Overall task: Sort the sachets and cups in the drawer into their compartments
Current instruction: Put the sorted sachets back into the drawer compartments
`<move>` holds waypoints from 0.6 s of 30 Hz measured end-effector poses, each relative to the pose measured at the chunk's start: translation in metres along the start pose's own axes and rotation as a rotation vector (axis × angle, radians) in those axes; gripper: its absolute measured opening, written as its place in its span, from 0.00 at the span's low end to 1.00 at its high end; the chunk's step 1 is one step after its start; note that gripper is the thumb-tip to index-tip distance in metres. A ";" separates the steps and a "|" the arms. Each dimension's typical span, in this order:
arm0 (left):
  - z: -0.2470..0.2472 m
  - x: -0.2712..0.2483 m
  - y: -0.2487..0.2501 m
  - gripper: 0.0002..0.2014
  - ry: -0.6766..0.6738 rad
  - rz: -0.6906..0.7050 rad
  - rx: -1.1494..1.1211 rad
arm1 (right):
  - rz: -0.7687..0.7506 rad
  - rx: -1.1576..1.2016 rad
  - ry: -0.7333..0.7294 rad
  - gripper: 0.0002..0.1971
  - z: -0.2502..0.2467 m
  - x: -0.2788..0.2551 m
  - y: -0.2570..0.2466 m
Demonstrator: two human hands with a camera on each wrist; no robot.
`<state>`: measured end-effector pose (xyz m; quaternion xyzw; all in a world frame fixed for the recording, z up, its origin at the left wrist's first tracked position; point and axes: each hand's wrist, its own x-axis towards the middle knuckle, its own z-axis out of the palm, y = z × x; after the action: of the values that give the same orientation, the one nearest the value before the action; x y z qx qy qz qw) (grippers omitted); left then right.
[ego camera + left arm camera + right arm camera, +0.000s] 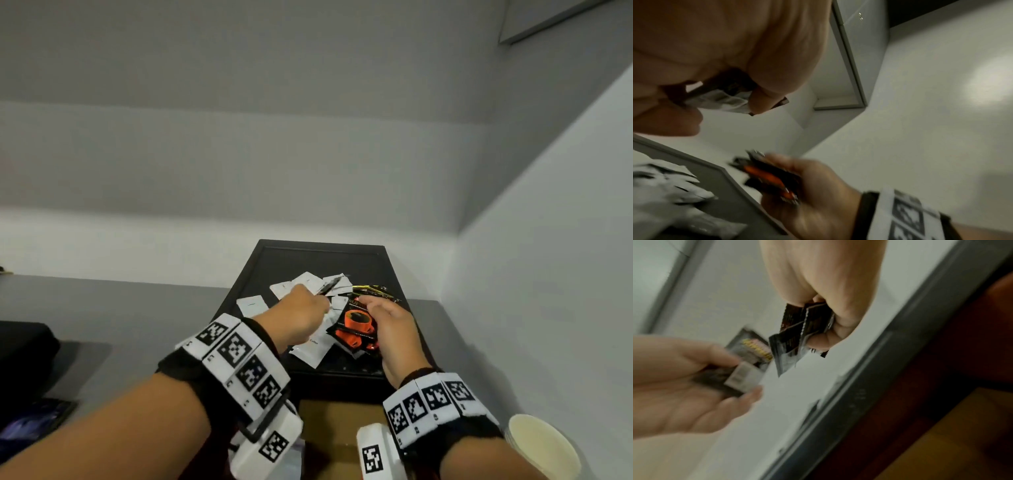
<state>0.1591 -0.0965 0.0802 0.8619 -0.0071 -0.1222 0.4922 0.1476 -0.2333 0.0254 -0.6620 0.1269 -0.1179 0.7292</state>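
A black tray (387, 270) on the grey counter holds loose white sachets (310, 349) and black-and-gold ones (371, 291). My left hand (320, 303) hovers over the pile and pinches a dark sachet (329, 286) that sticks out past its fingers; the left wrist view shows the left hand (748, 100) curled round that sachet (725, 99). Beside it, my right hand (368, 305) grips a small stack of black-and-orange coffee sachets (356, 325). Seen from below, the right hand (818, 331) clamps their dark backs (797, 327). A cream paper cup (544, 448) stands at the bottom right.
A grey wall (548, 240) rises close on the tray's right, and another runs behind it. Below the tray's front edge lies a brown surface (339, 418). A black object (24, 346) and a dark flat item (30, 425) lie at the far left of the counter.
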 end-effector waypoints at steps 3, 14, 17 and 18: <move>0.019 -0.012 -0.001 0.13 -0.076 0.011 -0.071 | 0.001 0.104 -0.143 0.09 0.014 -0.021 -0.011; 0.017 -0.046 -0.046 0.13 -0.330 -0.120 -0.786 | -0.138 -0.385 -0.326 0.46 0.006 -0.067 -0.016; 0.018 -0.054 -0.059 0.12 -0.360 -0.190 -1.042 | -0.131 -0.637 -0.448 0.54 0.014 -0.078 -0.015; 0.016 -0.055 -0.064 0.13 -0.363 -0.204 -1.115 | -0.107 -0.637 -0.481 0.57 0.014 -0.080 -0.015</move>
<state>0.0950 -0.0697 0.0289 0.4352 0.0569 -0.2997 0.8471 0.0770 -0.1942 0.0443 -0.8692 -0.0521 0.0478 0.4894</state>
